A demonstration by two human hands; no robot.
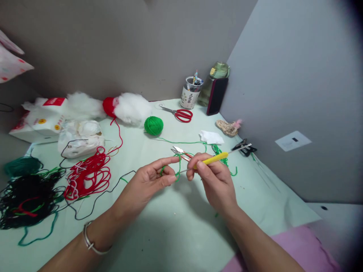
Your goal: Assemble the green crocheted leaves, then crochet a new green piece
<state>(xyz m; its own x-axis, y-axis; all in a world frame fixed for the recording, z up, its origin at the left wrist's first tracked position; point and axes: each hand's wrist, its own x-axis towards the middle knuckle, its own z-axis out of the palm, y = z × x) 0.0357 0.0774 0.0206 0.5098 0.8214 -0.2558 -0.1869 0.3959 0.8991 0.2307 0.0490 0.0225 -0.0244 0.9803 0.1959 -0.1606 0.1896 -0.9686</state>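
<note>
My left hand [154,177] pinches green yarn [179,166] between thumb and fingers, with the strand looped round a finger and over the raised index finger. My right hand [214,175] grips a crochet hook [212,159] by its yellow handle, and the thin metal tip reaches into the green loop at my left fingertips. A strand runs back across the table to a green yarn ball [153,125]. Just behind my hands lie small scissors [181,152], partly hidden by my fingers. More loose green yarn [219,153] shows beyond my right hand.
Red yarn [92,173] and a black yarn tangle [28,200] spread over the left side. White stuffing [133,107] and a box [42,119] stand behind them. Red-handled scissors [181,115], a pen cup [191,94], a bottle [211,85] and a phone [217,96] are at the back.
</note>
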